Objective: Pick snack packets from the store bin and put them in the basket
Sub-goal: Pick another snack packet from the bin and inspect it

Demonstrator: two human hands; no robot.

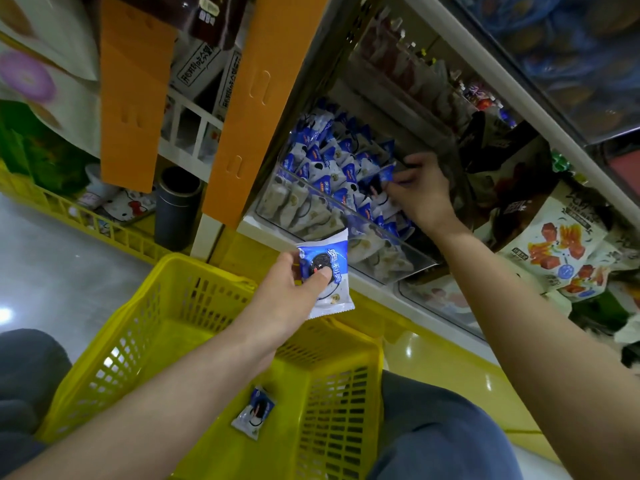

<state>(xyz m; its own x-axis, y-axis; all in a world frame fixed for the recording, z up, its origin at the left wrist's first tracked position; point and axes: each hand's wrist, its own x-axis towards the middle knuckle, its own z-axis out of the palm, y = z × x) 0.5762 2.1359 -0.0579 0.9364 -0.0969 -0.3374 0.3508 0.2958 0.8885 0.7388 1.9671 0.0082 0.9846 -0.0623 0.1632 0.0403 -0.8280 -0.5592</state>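
Now our left grip (294, 289) pinches one packet (330, 271) over the basket (207, 271), ready to drop it by the loose packet (254, 412) lying inside. Our right grip (419, 192) reaches into the far bin (381, 258) and pinches a blue packet (387, 173), likely to save time.

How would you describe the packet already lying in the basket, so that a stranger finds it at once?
Find the yellow plastic basket between the person's knees. On its bottom lies one small blue-and-white snack packet. It alone is inside the basket; its twin above is gripped by the left hand, and the others fill the clear bin.
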